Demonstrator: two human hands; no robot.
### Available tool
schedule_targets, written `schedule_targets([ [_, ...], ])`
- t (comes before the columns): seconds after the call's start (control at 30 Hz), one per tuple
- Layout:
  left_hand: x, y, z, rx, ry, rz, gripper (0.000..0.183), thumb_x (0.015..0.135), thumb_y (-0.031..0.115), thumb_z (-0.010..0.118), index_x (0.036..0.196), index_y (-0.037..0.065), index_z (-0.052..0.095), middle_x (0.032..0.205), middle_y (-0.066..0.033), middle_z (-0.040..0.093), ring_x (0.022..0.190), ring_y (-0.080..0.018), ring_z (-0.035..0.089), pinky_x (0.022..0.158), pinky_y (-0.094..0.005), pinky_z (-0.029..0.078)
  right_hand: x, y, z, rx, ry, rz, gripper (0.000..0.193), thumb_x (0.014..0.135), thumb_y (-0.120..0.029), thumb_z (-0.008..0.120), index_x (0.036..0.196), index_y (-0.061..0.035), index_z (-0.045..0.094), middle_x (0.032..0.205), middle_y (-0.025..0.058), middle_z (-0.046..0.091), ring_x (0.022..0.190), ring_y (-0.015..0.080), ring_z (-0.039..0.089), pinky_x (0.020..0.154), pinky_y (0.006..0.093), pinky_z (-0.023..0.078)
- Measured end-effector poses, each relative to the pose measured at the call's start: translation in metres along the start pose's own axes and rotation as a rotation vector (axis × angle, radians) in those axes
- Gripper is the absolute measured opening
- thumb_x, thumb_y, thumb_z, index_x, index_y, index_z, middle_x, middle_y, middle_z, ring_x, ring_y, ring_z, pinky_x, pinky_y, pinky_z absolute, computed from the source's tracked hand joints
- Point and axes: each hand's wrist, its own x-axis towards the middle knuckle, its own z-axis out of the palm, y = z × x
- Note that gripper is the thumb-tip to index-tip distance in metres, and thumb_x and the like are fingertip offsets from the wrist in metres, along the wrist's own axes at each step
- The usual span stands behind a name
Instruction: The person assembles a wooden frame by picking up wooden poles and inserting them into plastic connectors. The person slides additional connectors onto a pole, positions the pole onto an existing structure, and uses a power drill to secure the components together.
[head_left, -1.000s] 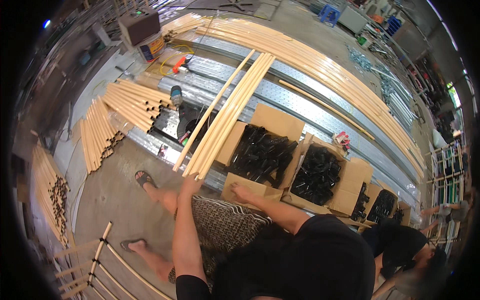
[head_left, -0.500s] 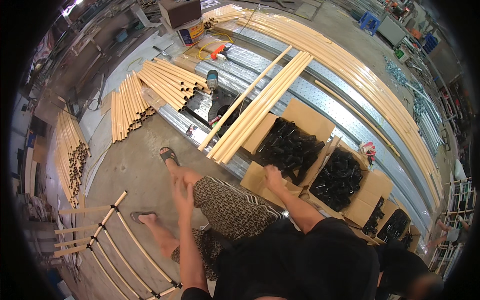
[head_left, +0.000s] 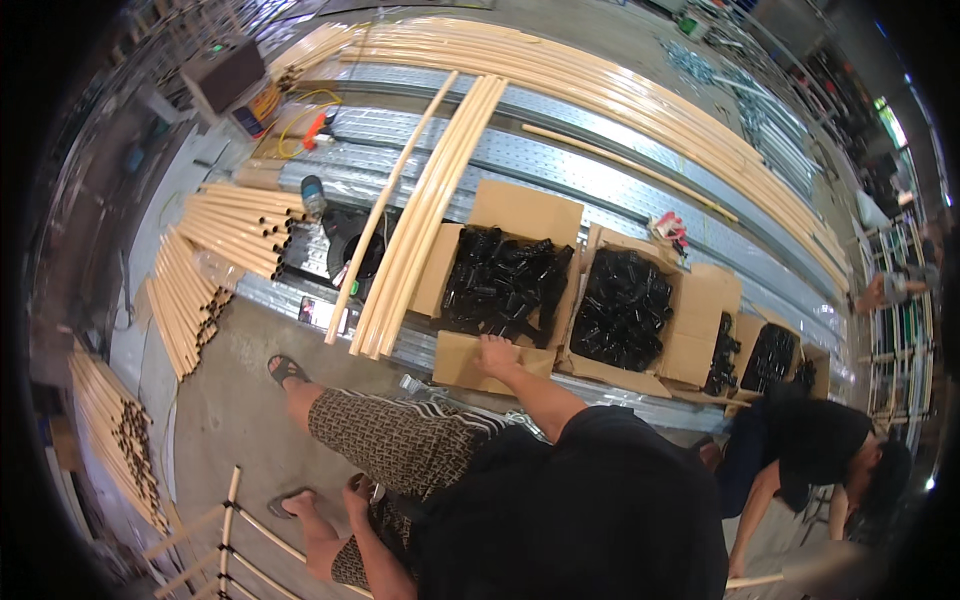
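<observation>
My right hand (head_left: 497, 352) rests on the near flap of an open cardboard box (head_left: 465, 365), its fingers spread toward the opening. Inside that box lies a heap of glossy black pipe fittings (head_left: 500, 285). Low beside my thigh, my left hand (head_left: 357, 495) is curled around something small and partly shiny that I cannot make out. Left of the box, several long cream-coloured pipes (head_left: 430, 215) lie side by side, with one single pipe (head_left: 390, 210) a little apart from them. A second cardboard box (head_left: 670, 290) of black fittings (head_left: 620, 305) stands to the right.
A cordless drill (head_left: 313, 195) lies beyond the pipes near a bundle of short cream pipes (head_left: 240, 225). Farther right, a co-worker (head_left: 820, 450) bends over low. A pipe frame (head_left: 228, 530) stands at lower left. Red-and-white gloves (head_left: 668, 230) lie behind the boxes.
My view has swung to the right, bringing the co-worker more into sight. My left hand has dropped from before my knee to beside my thigh. My right hand stays by the box flap.
</observation>
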Motion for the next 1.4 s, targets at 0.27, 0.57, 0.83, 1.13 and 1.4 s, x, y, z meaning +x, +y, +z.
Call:
schedule_targets([
  [0.27, 0.012, 0.050, -0.047, 0.384, -0.061, 0.097, 0.041, 0.092, 0.022, 0.060, 0.119, -0.007, 0.064, 0.100, -0.0197, 0.072, 0.086, -0.0257, 0.069, 0.074, -0.0364, 0.054, 0.000, -0.013, -0.002, 0.042, -0.015, 0.125, 0.053, 0.077, -0.040, 0.074, 0.112, -0.0037, 0.060, 0.113, 0.0166, 0.065, 0.109, 0.0323, 0.061, 0.094, 0.0452, 0.048],
  [0.57, 0.026, 0.068, -0.072, 0.470, -0.027, 0.156, 0.038, 0.088, 0.025, 0.061, 0.117, 0.001, 0.068, 0.104, -0.0220, 0.071, 0.093, -0.0316, 0.070, 0.084, -0.0401, 0.052, 0.029, -0.019, -0.002, 0.151, -0.037, 0.269, 0.055, 0.073, -0.032, 0.071, 0.120, -0.0043, 0.065, 0.111, 0.0195, 0.069, 0.103, 0.0347, 0.066, 0.092, 0.0420, 0.052],
  [0.83, 0.045, 0.036, -0.057, 0.331, -0.068, 0.098, 0.042, 0.084, 0.030, 0.066, 0.118, 0.006, 0.067, 0.112, -0.0194, 0.069, 0.102, -0.0332, 0.067, 0.090, -0.0424, 0.050, 0.088, -0.157, -0.049, 1.246, -0.010, 0.107, 0.032, 0.087, -0.011, 0.062, 0.114, 0.0071, 0.063, 0.086, 0.0123, 0.069, 0.072, 0.0184, 0.068, 0.061, 0.0229, 0.053],
  [1.13, 0.059, 0.049, -0.009, 0.345, -0.047, 0.170, 0.029, 0.075, 0.015, 0.065, 0.099, -0.001, 0.071, 0.101, -0.0238, 0.069, 0.097, -0.0387, 0.067, 0.082, -0.0485, 0.053, 0.186, -0.284, -0.014, 1.158, -0.550, 0.103, 0.046, 0.094, -0.026, 0.064, 0.119, 0.0079, 0.046, 0.106, 0.0193, 0.057, 0.094, 0.0349, 0.066, 0.081, 0.0398, 0.057],
  [1.4, 0.067, 0.059, 0.018, 0.321, -0.010, 0.227, 0.022, 0.079, 0.009, 0.063, 0.096, -0.002, 0.073, 0.100, -0.0231, 0.070, 0.095, -0.0379, 0.068, 0.080, -0.0478, 0.054, 0.185, -0.324, 0.019, 1.574, -0.775, 0.323, 0.072, 0.090, -0.039, 0.067, 0.134, 0.0073, 0.036, 0.126, 0.0226, 0.056, 0.114, 0.0354, 0.058, 0.099, 0.0473, 0.049],
])
